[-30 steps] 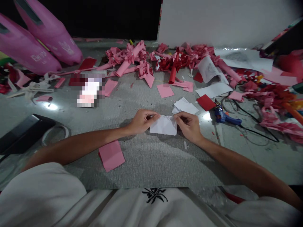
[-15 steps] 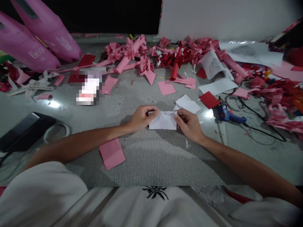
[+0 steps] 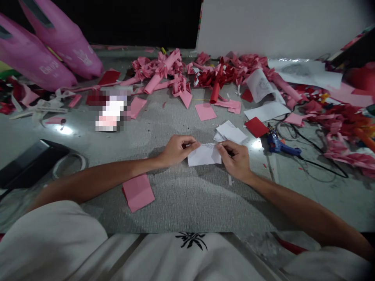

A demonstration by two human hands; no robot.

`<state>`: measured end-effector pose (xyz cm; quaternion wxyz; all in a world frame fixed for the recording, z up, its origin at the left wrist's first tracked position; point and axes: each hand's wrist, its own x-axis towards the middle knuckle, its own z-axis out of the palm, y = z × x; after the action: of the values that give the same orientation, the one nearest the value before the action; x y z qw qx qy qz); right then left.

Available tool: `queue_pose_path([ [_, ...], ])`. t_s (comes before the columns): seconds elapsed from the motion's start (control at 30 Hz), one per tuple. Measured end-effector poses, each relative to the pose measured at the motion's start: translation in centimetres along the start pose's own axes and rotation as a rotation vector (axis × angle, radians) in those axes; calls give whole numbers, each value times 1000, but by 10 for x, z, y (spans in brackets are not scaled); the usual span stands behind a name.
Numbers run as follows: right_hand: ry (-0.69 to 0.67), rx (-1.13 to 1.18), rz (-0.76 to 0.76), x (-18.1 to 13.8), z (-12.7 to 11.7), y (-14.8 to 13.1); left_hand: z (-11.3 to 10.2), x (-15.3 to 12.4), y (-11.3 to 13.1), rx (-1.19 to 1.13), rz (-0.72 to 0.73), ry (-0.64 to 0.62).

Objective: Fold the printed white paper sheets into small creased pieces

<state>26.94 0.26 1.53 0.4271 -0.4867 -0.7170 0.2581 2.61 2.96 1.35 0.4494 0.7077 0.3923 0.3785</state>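
Between my hands is a piece of white paper point(image 3: 204, 157), with dark printed or drawn lines along its far edge. My left hand point(image 3: 179, 150) pinches its far left corner between thumb and fingers. The far right corner is pinched the same way by my right hand point(image 3: 235, 158). Just beyond my right hand lie more white paper pieces point(image 3: 233, 132), overlapping on the table. A pink paper square point(image 3: 138, 194) rests near my left forearm, with a bit of red showing under its edge.
Pink and red folded paper shapes point(image 3: 164, 72) line the back of the table. A blue glue gun point(image 3: 281, 145) with a black cord lies at right, beside a red square point(image 3: 256, 127). At left are a black box-like device point(image 3: 32, 162), a tape roll point(image 3: 69, 166) and pink bottles point(image 3: 63, 43).
The white paper stays pinched in both hands and now tilts slightly, a little lower in view. The whole view has shifted slightly.
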Motion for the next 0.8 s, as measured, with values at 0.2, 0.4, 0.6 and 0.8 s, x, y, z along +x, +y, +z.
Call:
queue_pose_path([
  [0.2,107,96,145,1,2,4,-1,3,-6,-94,-59,122],
  [0.4,141,178,192,1,0,6,-3,6,-11,-286,-152,203],
  [0.6,29,199,171,-1,-1,4,-1,-1,-4,-138,-68,22],
  [0.8,47,264,175,3,2,6,0,0,-7,-145,-108,105],
])
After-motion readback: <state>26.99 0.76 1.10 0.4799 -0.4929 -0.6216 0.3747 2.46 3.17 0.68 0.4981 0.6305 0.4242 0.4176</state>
